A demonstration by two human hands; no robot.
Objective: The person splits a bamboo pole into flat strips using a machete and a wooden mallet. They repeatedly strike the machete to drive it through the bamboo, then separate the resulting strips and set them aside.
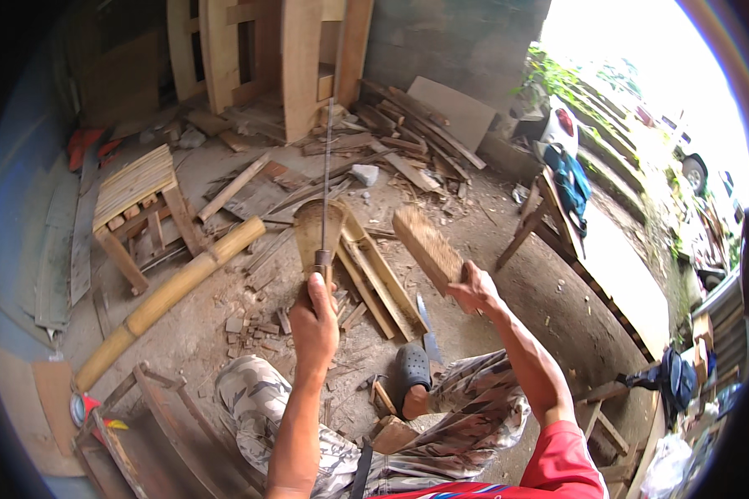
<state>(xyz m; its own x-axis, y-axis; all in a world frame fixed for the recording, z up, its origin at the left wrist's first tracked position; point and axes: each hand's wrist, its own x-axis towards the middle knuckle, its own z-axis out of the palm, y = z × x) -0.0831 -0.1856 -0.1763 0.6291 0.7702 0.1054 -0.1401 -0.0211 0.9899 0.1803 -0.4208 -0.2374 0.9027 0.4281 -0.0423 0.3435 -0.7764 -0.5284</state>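
Note:
My left hand (pixel 314 320) is closed around the handle of a long, narrow blade (pixel 329 158), like a machete seen nearly edge-on, pointing up and away. Its handle has a dark collar. A rough wooden block (pixel 429 248) is in my right hand (pixel 477 289), gripped at its near end and tilted up to the left. The block and the blade are apart. Just behind the blade's lower part is a pale tan piece (pixel 308 226), perhaps bamboo. Split bamboo lengths (pixel 391 287) lie beside it on the ground, between and below my hands.
A bamboo pole (pixel 179 295) slants across the left floor near a slatted wooden stool (pixel 137 187). Scrap boards (pixel 408 137) pile up at the back. A metal saw-like blade (pixel 425 320) lies by my shoe (pixel 413 366). A wooden bench (pixel 612 279) stands right.

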